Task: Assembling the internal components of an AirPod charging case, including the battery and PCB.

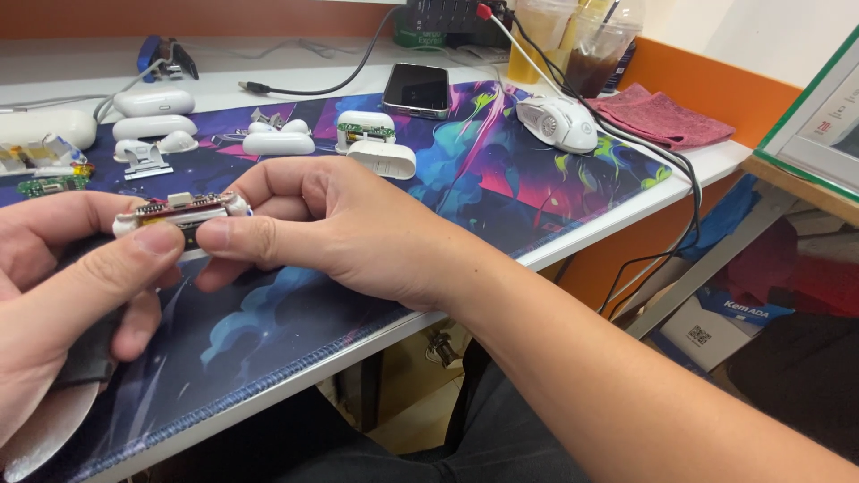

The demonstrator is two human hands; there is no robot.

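Note:
Both my hands hold a small white earbud-case part (183, 211) with an exposed circuit board on top, above the colourful desk mat (501, 170). My left hand (72, 277) pinches its left end with thumb and fingers. On its right side, my right hand (331, 228) grips it between thumb and forefinger. The lower side of the part is hidden by my fingers.
Several white case shells and opened cases (376, 134) lie on the mat's far side, with a green circuit board (40, 185) at left. A phone (417, 88), white mouse (558, 122), pink cloth (662, 116), two drink cups (573, 40) and cables stand behind. The desk edge runs diagonally right.

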